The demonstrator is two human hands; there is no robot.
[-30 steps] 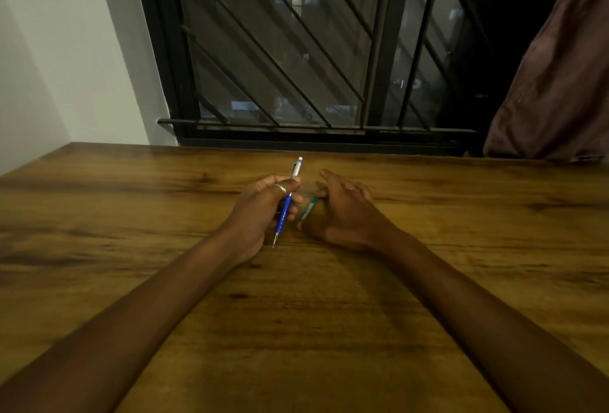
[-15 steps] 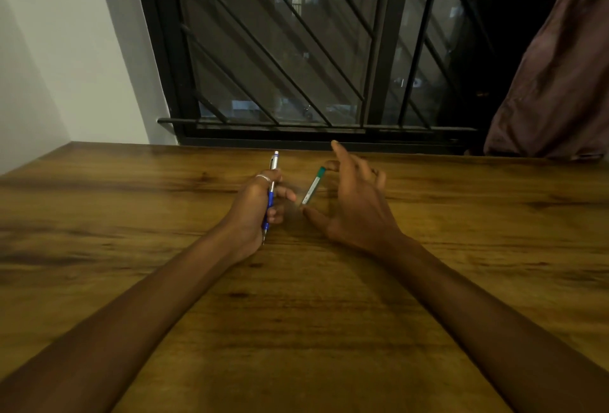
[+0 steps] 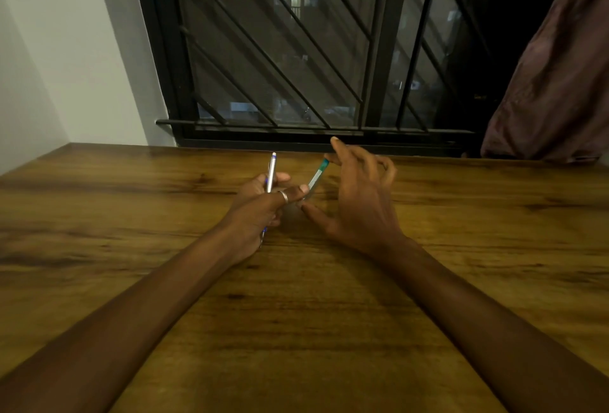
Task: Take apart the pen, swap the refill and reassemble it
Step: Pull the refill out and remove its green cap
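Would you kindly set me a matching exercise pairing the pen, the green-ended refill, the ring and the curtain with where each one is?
Things:
1. pen
2. green-ended refill
3. ring
4. curtain

Places:
a. hangs at the right of the window
b. on a finger of the left hand
c. between thumb and forefinger of the right hand
d. gripped in the left hand

Pairs: 1-d, 2-c, 3-b, 4-a.

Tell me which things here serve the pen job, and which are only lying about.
For the job: blue-and-silver pen in left hand; slim green-tipped refill in right hand.
Lying about: brown wooden table; black metal window grille; dark maroon cloth curtain.
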